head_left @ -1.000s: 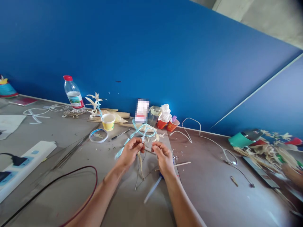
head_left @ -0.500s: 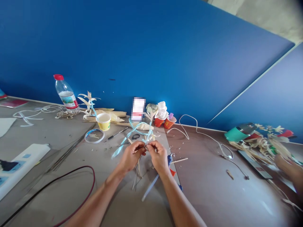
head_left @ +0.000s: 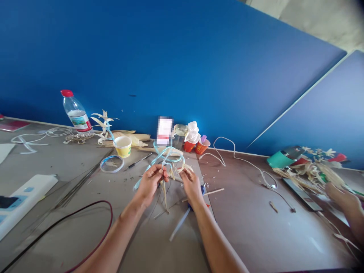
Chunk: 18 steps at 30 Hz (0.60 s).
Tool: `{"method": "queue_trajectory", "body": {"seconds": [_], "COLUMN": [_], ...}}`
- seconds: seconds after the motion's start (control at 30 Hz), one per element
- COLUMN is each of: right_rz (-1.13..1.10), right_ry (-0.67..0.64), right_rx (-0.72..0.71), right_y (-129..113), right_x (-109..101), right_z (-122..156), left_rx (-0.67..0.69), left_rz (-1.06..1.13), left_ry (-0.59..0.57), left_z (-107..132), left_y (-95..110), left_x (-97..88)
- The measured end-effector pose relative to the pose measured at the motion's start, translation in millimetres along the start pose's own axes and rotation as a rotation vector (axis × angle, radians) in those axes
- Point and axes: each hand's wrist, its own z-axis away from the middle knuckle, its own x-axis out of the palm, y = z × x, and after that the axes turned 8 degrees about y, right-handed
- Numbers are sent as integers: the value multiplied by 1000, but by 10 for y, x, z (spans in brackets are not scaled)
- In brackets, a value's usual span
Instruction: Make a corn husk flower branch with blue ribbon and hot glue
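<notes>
My left hand is closed in a pinch on a small bundle of pale straw strips and thin wires that hangs below the fingers. A light blue ribbon loops up from that pinch and trails off to the left. My right hand is closed beside it, fingertips pinched on the pale strips at the right of the bundle. Both hands hover just above the grey table.
A water bottle, a yellow cup, a tape ring, red cups and a white cable lie behind. A power strip and dark red cord sit left. Another person's hand works on straw at right.
My hands came together at the bundle, then parted slightly. The blue ribbon loop has shifted. The view has panned a little to the right.
</notes>
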Motion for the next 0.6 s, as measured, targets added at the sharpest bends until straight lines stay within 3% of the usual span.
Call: {"method": "queue_trajectory", "body": {"seconds": [0.1,0.23,0.37,0.47,0.6], "right_rz": [-250,-366,-258,-105,12], "right_ry": [-29,-175,-122,-45,-64], "right_rx": [174,240,258,232,133], "right_y": [30,-73,-170,-187,-161], "right_x": [19,49,60,52,53], "right_z": [-16,43,80,81,96], "left_rx": [-58,-61,-39,-26,40], "left_rz": [33,9,-54,-129,-309], "left_ry": [-47,-131,-157,-112,-40], "left_z": [9,9,11,24,20], "left_y": [-16,-88,-78,-4,43], "left_x": [10,16,12,22,27]}}
